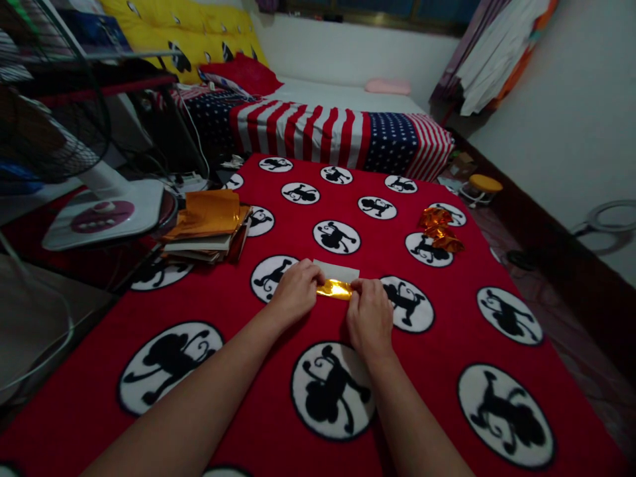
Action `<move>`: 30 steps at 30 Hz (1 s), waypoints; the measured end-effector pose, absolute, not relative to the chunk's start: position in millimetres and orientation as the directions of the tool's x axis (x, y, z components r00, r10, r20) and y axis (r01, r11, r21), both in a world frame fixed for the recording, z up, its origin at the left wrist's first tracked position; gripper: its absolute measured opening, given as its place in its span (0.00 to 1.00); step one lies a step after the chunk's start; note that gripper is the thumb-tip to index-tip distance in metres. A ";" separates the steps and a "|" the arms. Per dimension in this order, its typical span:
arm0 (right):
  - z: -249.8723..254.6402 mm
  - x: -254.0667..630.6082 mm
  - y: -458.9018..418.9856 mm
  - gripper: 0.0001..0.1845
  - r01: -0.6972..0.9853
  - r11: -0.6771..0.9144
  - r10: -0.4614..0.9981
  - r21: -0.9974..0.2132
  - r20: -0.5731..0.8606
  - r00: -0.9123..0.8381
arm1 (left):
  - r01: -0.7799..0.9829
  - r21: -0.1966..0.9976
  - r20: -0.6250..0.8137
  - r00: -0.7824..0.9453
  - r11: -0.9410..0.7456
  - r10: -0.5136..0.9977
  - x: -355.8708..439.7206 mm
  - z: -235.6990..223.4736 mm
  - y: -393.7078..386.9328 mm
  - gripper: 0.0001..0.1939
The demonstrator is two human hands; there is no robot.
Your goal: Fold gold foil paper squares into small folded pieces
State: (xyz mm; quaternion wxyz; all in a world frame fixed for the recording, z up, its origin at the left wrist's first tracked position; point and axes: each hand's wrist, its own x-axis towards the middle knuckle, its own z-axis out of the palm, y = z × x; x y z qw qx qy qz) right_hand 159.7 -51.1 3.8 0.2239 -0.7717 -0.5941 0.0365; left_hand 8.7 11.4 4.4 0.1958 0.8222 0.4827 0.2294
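Observation:
A sheet of gold foil paper (334, 289) lies on the red cloth, its near edge folded over so a shiny gold strip faces up. Beyond that strip its pale back shows. My left hand (297, 286) pinches the strip's left end with curled fingers. At the right end, my right hand (370, 311) grips the strip in the same way. Both hands rest low against the cloth, and their fingertips partly cover the paper's ends.
A stack of gold paper sheets (209, 222) sits at the left edge of the red cloth (238, 371). Crumpled shiny orange-gold foil pieces (440, 228) lie at right. Beyond are a white fan base (106, 205), a bed with a striped cover (308, 132) and a yellow-topped stool (485, 183).

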 end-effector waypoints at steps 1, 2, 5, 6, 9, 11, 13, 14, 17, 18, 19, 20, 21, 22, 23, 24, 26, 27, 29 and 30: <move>3.8 158.9 -50.8 0.08 0.903 -0.194 0.931 -0.384 0.217 0.292 | 0.714 0.531 0.196 0.420 -0.455 0.886 10.1 4.8 10.4 0.07; 3.9 158.1 -50.6 0.10 0.906 -0.195 0.930 -0.376 0.224 0.293 | 0.726 0.518 0.204 0.409 -0.453 0.889 11.4 4.9 9.4 0.05; 4.1 157.4 -50.3 0.15 0.915 -0.193 0.929 -0.356 0.234 0.287 | 0.743 0.499 0.217 0.391 -0.446 0.895 12.7 4.7 8.0 0.04; 4.3 157.9 -50.5 0.14 0.915 -0.191 0.931 -0.356 0.230 0.284 | 0.737 0.505 0.215 0.396 -0.449 0.893 12.0 4.5 8.4 0.02; 5.0 160.1 -51.6 0.08 0.910 -0.181 0.938 -0.373 0.214 0.274 | 0.696 0.552 0.197 0.426 -0.459 0.883 8.2 4.5 10.7 0.08; 5.0 161.0 -52.2 0.10 0.905 -0.181 0.937 -0.385 0.212 0.278 | 0.683 0.568 0.194 0.431 -0.459 0.881 7.2 5.2 11.3 0.10; 4.6 161.0 -52.5 0.09 0.904 -0.179 0.935 -0.389 0.219 0.279 | 0.707 0.546 0.200 0.411 -0.450 0.889 8.2 5.9 10.3 0.05; 4.3 161.0 -52.4 0.09 0.905 -0.174 0.935 -0.387 0.223 0.276 | 0.724 0.527 0.208 0.398 -0.445 0.893 9.1 6.2 9.6 0.02; 3.7 161.3 -51.9 0.09 0.908 -0.169 0.936 -0.384 0.225 0.270 | 0.742 0.508 0.219 0.379 -0.437 0.899 10.9 6.0 8.3 0.03; 3.8 161.6 -51.7 0.10 0.907 -0.170 0.937 -0.385 0.221 0.269 | 0.738 0.516 0.216 0.379 -0.435 0.900 10.9 5.8 8.5 0.05; 4.0 161.7 -51.5 0.11 0.907 -0.170 0.938 -0.386 0.218 0.269 | 0.732 0.527 0.211 0.379 -0.432 0.901 10.8 5.5 8.9 0.08; 4.3 161.7 -51.4 0.12 0.907 -0.172 0.939 -0.385 0.215 0.270 | 0.728 0.533 0.207 0.380 -0.430 0.901 10.8 5.2 9.3 0.10; 4.5 161.4 -51.3 0.11 0.908 -0.174 0.939 -0.382 0.215 0.270 | 0.729 0.534 0.208 0.378 -0.429 0.902 10.9 4.9 9.6 0.10; 4.8 160.8 -51.1 0.10 0.910 -0.176 0.938 -0.375 0.216 0.271 | 0.734 0.527 0.213 0.375 -0.429 0.902 11.5 4.5 9.5 0.08; 5.0 159.8 -51.0 0.08 0.912 -0.181 0.936 -0.367 0.220 0.274 | 0.741 0.515 0.222 0.369 -0.430 0.902 12.4 4.1 9.2 0.05; 5.1 158.7 -50.8 0.09 0.916 -0.186 0.934 -0.357 0.224 0.277 | 0.752 0.500 0.233 0.361 -0.430 0.903 13.6 3.5 8.7 0.01; 5.1 156.4 -50.5 0.14 0.922 -0.197 0.931 -0.333 0.232 0.282 | 0.773 0.473 0.254 0.340 -0.423 0.905 16.4 2.2 7.3 0.08; 5.0 155.6 -50.3 0.16 0.925 -0.202 0.929 -0.323 0.235 0.285 | 0.781 0.465 0.260 0.330 -0.417 0.908 17.5 1.5 6.8 0.10; 4.7 155.2 -50.1 0.15 0.927 -0.206 0.928 -0.312 0.237 0.286 | 0.785 0.467 0.259 0.319 -0.407 0.912 18.3 0.3 6.6 0.13; 4.5 155.7 -50.0 0.14 0.927 -0.203 0.930 -0.315 0.235 0.284 | 0.780 0.477 0.252 0.320 -0.405 0.913 17.8 -0.1 6.9 0.13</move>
